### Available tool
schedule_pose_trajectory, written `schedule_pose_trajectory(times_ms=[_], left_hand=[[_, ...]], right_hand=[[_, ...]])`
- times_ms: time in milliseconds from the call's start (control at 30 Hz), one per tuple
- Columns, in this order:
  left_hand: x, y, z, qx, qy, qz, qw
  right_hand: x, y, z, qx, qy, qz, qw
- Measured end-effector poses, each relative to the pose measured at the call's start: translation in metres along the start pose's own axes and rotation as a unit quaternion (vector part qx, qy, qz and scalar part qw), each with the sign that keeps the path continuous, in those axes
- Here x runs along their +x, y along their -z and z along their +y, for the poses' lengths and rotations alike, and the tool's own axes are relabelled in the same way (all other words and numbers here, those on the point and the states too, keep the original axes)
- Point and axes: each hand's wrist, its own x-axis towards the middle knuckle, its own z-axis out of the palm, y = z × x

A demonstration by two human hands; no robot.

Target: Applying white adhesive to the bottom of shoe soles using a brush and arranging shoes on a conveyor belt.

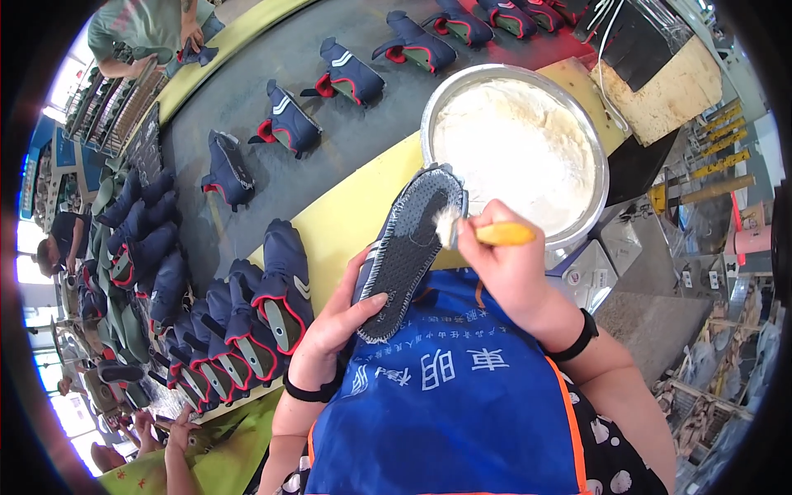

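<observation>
My left hand (343,309) is wrapped round a navy shoe upper (404,247), its thumb lying over the sole side near the heel. That stitched, dotted black underside faces up toward me. In my right hand (511,268) is a brush with a yellow handle (506,233). Its pale bristles (446,227) touch the underside near the toe end. Just beyond the shoe stands a wide metal bowl (604,177) of creamy white paste (516,148), partly covered by the shoe's toe.
Several navy uppers with red trim (282,124) stand spaced along a dark conveyor belt (272,198). More uppers (283,285) crowd together at the left. A yellow ledge (346,202) borders the belt. Another person's hand (191,37) works at the far left; other hands (177,433) show at the lower left.
</observation>
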Motion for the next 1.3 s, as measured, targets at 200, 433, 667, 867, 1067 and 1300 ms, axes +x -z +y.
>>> schedule_pose_trajectory(times_ms=[200,433,667,867,1067,1300], left_hand=[[-0.003,0.002,-0.006,0.043,-0.007,0.001,0.999],[-0.005,0.003,-0.009,0.104,-0.049,-0.006,0.993],[-0.005,0.01,-0.009,-0.005,-0.019,0.003,1.0],[-0.003,0.024,-0.009,-0.096,0.04,-0.003,0.995],[-0.005,0.019,-0.008,-0.103,0.013,-0.041,0.994],[-0.011,0.017,-0.014,-0.045,0.008,0.001,0.999]], right_hand=[[-0.004,0.002,-0.008,0.033,-0.016,-0.063,0.997],[0.067,0.02,0.026,-0.138,-0.01,-0.049,0.989],[0.093,0.027,0.02,-0.068,0.088,-0.078,0.991],[0.1,0.019,0.018,0.087,0.205,-0.168,0.96],[0.1,0.024,0.016,-0.34,0.054,-0.094,0.934],[0.065,0.019,0.0,-0.111,0.111,-0.063,0.986]])
